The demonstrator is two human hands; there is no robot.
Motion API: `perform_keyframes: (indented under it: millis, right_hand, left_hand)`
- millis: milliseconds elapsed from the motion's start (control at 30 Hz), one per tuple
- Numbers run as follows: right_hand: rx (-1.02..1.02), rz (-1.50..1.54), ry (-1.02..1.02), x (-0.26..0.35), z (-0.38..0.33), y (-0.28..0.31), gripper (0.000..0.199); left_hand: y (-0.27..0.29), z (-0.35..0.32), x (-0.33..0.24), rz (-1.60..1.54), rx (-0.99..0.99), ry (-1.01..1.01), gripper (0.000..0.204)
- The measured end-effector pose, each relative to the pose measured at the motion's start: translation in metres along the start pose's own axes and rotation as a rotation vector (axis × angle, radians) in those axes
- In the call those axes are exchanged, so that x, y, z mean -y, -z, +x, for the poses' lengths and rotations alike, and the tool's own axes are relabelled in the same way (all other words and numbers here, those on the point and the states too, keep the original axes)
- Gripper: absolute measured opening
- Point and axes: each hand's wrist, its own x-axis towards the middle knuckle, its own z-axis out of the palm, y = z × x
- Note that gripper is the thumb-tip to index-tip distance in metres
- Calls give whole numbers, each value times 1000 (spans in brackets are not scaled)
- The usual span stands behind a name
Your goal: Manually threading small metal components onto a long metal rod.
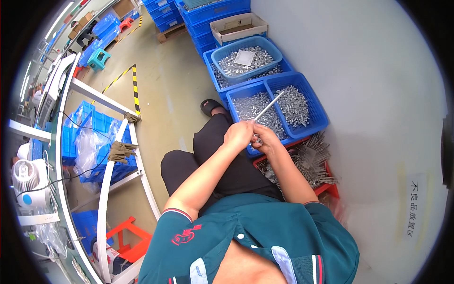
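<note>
A thin silvery metal rod [268, 107] slants up and to the right from between my two hands, over a divided blue basket [230, 103]. My left hand [238, 136] is closed around its lower end, knuckles up. Touching it, my right hand [267, 137] is curled, with a few small shiny metal fittings [257, 139] showing between its fingers. Whether the right fingers also grip the rod is hidden. Loose small metal fittings [292, 105] fill both compartments of the basket beneath the rod's tip.
Beyond stands a light blue tub [218, 60] of similar fittings, with a cardboard box [261, 24] and stacked blue crates [193, 16] behind. A red crate [327, 165] of metal rods lies beside my right forearm. A wall [364, 94] bounds the right; a white-framed workbench [106, 189] stands left.
</note>
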Motion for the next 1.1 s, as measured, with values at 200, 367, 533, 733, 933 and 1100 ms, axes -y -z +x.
perform_keyframes:
  millis: [200, 367, 533, 733, 933, 1100]
  right_hand:
    - [-136, 126, 22, 15, 12, 14, 24]
    - [-193, 345, 63, 42, 20, 54, 25]
    - [-222, 621, 141, 72, 20, 68, 23]
    - [-135, 672, 122, 68, 22, 68, 28]
    - [-217, 666, -45, 52, 34, 45, 28]
    - [-48, 529, -106, 44, 44, 52, 18]
  left_hand:
    - [-21, 14, 25, 254, -91, -113, 38]
    - [-5, -15, 24, 314, -42, -182, 27]
    - [35, -67, 29, 338, -57, -212, 24]
    - [39, -93, 55, -26, -93, -155, 23]
    - [30, -107, 65, -841, 110, 225, 24]
    - [26, -114, 73, -911, 143, 217, 23]
